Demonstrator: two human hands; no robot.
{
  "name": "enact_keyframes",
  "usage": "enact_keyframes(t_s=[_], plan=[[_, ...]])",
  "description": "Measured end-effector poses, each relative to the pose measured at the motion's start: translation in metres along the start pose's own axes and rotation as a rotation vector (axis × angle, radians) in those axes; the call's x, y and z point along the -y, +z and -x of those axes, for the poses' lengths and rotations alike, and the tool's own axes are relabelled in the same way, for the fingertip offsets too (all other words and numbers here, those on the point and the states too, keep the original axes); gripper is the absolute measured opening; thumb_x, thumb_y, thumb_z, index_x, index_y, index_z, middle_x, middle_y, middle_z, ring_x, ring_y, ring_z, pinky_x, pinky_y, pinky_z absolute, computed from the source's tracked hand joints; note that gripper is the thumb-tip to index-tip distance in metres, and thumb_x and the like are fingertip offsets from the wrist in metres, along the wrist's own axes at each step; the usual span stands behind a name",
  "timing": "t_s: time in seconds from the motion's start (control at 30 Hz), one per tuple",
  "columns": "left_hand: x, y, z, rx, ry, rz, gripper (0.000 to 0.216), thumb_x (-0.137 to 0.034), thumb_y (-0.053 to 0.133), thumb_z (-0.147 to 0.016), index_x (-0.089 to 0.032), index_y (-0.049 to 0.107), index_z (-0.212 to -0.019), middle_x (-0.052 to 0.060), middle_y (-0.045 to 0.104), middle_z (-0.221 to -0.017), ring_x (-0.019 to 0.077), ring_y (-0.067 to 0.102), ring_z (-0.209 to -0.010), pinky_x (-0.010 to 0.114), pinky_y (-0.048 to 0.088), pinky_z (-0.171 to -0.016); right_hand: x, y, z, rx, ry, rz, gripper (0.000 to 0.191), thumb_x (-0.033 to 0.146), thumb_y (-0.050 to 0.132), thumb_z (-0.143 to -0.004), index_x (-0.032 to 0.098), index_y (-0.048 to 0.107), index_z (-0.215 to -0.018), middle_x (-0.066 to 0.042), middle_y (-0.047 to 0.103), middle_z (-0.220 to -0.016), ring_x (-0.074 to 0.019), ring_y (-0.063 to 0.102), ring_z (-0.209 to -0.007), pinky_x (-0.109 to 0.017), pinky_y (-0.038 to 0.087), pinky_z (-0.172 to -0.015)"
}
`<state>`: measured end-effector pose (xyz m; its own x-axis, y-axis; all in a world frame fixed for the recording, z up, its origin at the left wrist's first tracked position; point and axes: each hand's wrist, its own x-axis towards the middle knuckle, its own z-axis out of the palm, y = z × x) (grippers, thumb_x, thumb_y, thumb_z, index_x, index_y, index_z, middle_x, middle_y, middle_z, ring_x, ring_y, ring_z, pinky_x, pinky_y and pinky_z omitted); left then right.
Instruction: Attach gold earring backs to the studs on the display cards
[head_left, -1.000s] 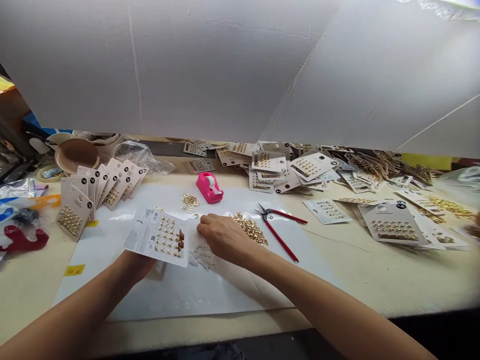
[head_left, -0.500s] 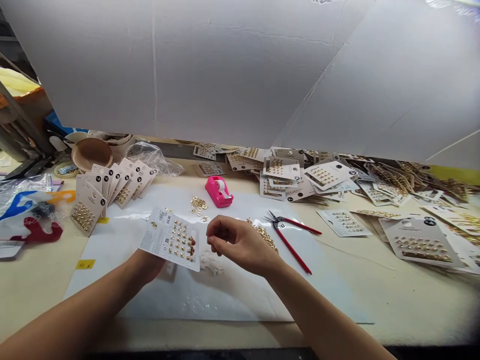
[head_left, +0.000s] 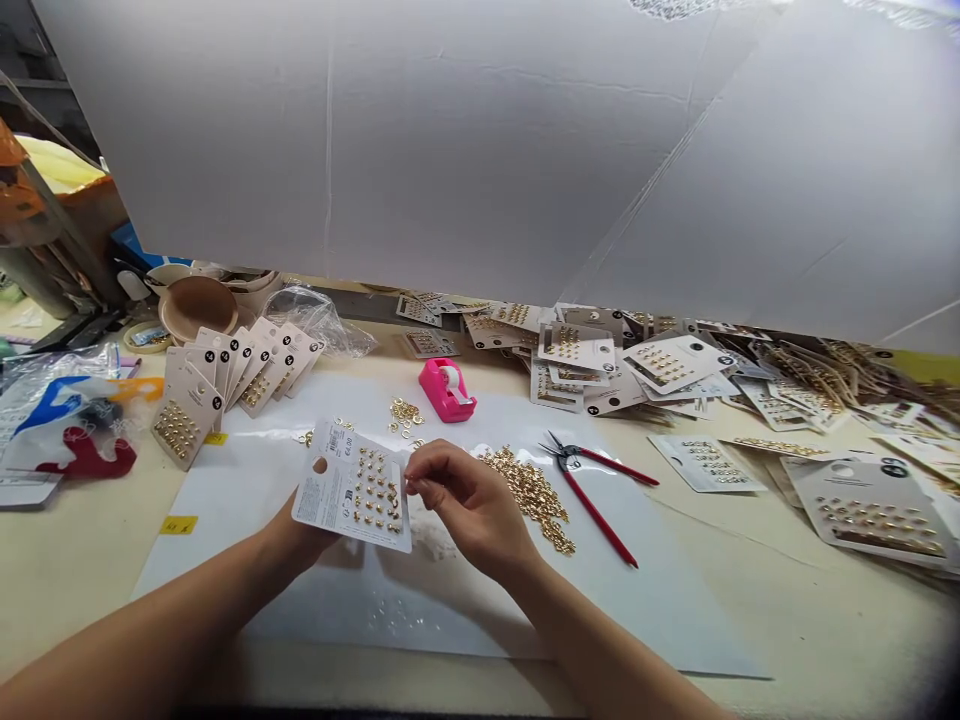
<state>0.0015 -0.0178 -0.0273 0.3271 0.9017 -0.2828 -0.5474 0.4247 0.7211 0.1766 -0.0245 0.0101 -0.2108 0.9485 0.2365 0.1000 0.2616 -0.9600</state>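
An earring card [head_left: 326,505], back side up, rests tilted in my left hand [head_left: 304,535], which is mostly hidden beneath it. Rows of small gold earring backs [head_left: 375,490] cover its right half, and printed text fills the left. At the card's right edge my right hand [head_left: 469,505] is closed in a pinch; whatever its fingertips hold is too small to make out. Beside that hand lies a heap of small gold pieces [head_left: 536,495]. Gold rings [head_left: 405,415] lie behind the card on a white sheet [head_left: 300,615].
Red-handled pliers [head_left: 600,505] lie open to the right. A pink tape dispenser [head_left: 448,390] stands at the back. Fanned earring cards [head_left: 184,405] are at left, and a large pile of cards [head_left: 667,365] spreads along the right. A big white panel [head_left: 480,150] rises behind the table.
My right hand has come to the card's right edge, uncovering more of the gold heap. The card is tilted slightly differently. The whole view has shifted a little.
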Motion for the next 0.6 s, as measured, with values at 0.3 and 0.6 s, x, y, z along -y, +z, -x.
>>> enact_keyframes(t_s=[0.3, 0.6], plan=[[0.0, 0.003, 0.001, -0.03, 0.037, -0.017, 0.031, -0.044, 0.075, -0.059, -0.016, 0.061, -0.063, 0.006, 0.067, -0.06, 0.0236, 0.065, -0.064, 0.033, 0.05, -0.059, -0.005, 0.007, 0.001, -0.024, -0.175, 0.18, 0.006, 0.017, 0.055, -0.081, 0.021, 0.058, -0.078, -0.003, 0.055, -0.077, -0.0166, 0.055, -0.074, -0.031, 0.048, -0.061], [-0.012, 0.014, 0.009, -0.024, -0.046, -0.035, 0.053, -0.06, 0.078, -0.042, -0.015, 0.062, -0.065, 0.013, 0.07, -0.071, 0.0378, 0.064, -0.09, 0.047, 0.051, -0.075, -0.005, 0.009, 0.003, -0.045, -0.231, 0.206, 0.01, 0.012, 0.054, -0.081, 0.021, 0.058, -0.08, -0.004, 0.055, -0.08, -0.0158, 0.055, -0.074, -0.029, 0.049, -0.06]])
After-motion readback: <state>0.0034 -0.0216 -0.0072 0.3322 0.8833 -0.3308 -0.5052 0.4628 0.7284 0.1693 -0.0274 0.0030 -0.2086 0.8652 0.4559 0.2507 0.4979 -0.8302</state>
